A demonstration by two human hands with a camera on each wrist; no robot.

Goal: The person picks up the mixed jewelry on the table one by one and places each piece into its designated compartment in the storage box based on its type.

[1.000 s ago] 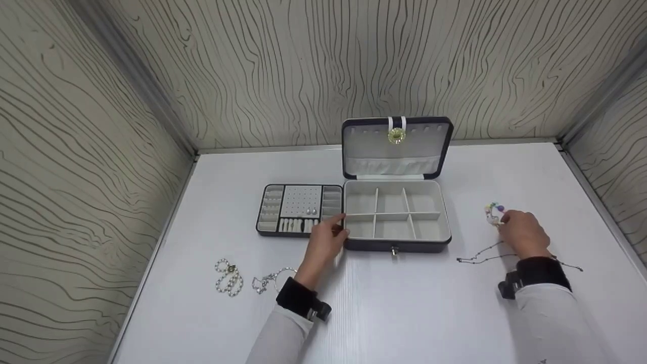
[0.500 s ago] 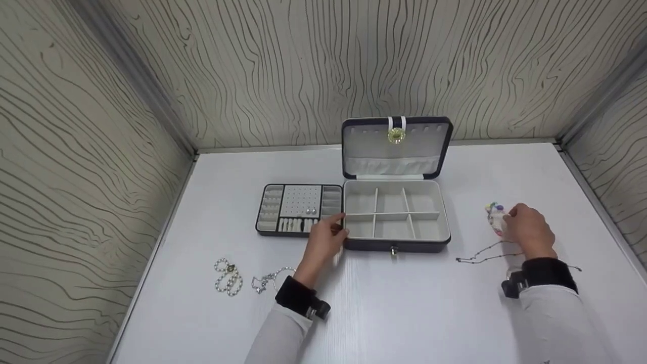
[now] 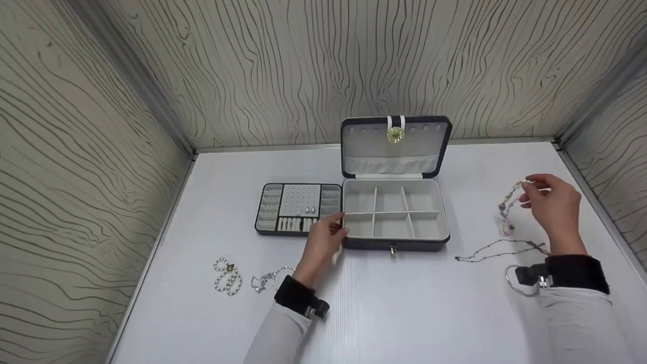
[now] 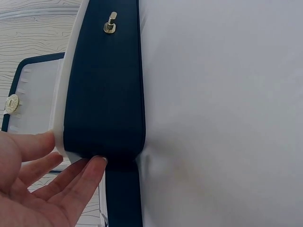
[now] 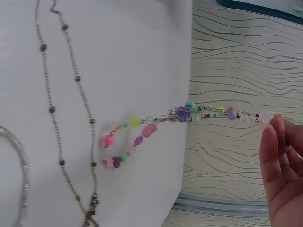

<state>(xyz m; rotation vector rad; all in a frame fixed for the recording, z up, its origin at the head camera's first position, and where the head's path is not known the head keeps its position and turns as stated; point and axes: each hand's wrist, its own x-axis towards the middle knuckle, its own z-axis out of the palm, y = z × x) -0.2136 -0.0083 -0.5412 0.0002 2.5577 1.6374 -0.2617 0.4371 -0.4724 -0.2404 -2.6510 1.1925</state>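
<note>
My right hand (image 3: pixel 556 205) pinches one end of a colourful beaded bracelet (image 5: pixel 182 113) between thumb and fingers. The bracelet hangs down in a narrow double strand that widens into a loop at its lower end. My left hand (image 3: pixel 326 237) touches the front left corner of an open jewelry box (image 3: pixel 397 244). In the left wrist view its thumb lies on the pale rim and its other fingers reach the dark blue side. Six divided sections show inside the box, and its lid (image 3: pixel 397 151) stands upright at the back.
A jewelry tray (image 3: pixel 301 199) with two pearl earrings lies left of the box. In front are a pearl strand (image 3: pixel 227 278) and a silvery chain (image 3: pixel 260 283). At right lie a thin beaded necklace (image 3: pixel 485 247) and a silver bangle (image 5: pixel 21 175).
My right hand has lifted the beaded bracelet off the table, moving up and to the right. The silver bangle beneath the right wrist has come into view. My left hand has stayed at the box.
</note>
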